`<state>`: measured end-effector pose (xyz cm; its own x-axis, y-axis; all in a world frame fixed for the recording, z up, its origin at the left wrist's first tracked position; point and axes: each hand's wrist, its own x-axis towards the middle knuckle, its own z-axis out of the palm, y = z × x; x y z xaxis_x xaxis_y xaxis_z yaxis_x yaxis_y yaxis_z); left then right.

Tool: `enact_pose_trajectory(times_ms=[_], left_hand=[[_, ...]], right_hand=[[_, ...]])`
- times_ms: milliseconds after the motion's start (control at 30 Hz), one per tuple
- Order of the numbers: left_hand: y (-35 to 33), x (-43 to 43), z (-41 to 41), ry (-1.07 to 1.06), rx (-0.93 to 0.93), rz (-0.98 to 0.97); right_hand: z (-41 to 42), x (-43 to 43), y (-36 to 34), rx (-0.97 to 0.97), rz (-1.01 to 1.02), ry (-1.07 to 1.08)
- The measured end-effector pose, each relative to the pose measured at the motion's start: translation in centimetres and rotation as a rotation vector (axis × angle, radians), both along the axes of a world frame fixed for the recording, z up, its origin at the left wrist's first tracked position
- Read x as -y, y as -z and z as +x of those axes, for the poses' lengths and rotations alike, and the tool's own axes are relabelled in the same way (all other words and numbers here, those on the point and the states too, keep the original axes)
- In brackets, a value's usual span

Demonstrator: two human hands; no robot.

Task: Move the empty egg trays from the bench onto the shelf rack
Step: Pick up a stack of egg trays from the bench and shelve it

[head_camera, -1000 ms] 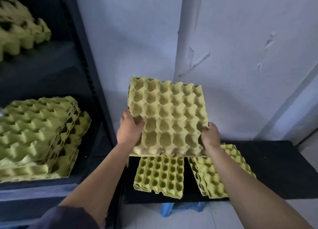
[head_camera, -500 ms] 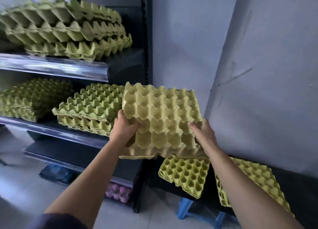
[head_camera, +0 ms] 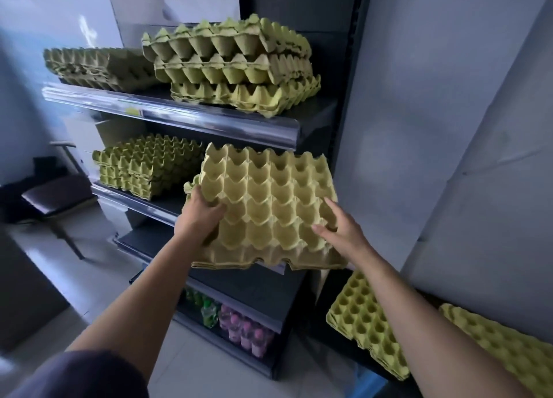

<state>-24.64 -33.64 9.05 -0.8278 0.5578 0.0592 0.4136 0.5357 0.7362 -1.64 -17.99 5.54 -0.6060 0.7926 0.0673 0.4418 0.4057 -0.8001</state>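
I hold a thin stack of yellow egg trays [head_camera: 269,206], tilted, in front of the right end of the shelf rack's middle shelf [head_camera: 134,200]. My left hand [head_camera: 199,215] grips its left edge, thumb on top. My right hand [head_camera: 344,233] rests on its right side with the fingers spread straight over the cups. Two more yellow trays [head_camera: 365,323] [head_camera: 502,347] lie on the dark bench [head_camera: 317,314] at lower right.
Tray stacks fill the upper shelf [head_camera: 233,65] [head_camera: 98,65], and another stack [head_camera: 149,164] sits on the middle shelf's left part. Bottles [head_camera: 239,329] stand on the bottom shelf. A dark chair [head_camera: 54,194] is at far left. A grey wall lies right of the rack.
I have turned left from the bench to the rack, carrying the trays up to the middle shelf. My right hand's fingers have straightened from their grip on the edge.
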Motion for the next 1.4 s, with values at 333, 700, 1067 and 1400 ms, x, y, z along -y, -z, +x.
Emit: enact_pose_trajectory(times_ms=[333, 700, 1067, 1400], left_hand=[[-0.6, -0.1, -9.1, 0.126, -0.515, -0.123], [2.3, -5.0, -11.6, 0.551, -0.986, -0.219], [4.7, -10.3, -15.1, 0.551, -0.794, -0.259], [4.9, -8.8, -14.7, 0.584, -0.706, -0.33]], right_hand=[[-11.5, 3.6, 0.7, -0.196, 0.103, 0.224], [-19.2, 1.1, -0.9, -0.224, 0.115, 0.516], [-21.4, -3.0, 0.9, -0.119, 0.212, 0.386], [-21.1, -1.2, 3.6, 0.07, 0.376, 0.346]])
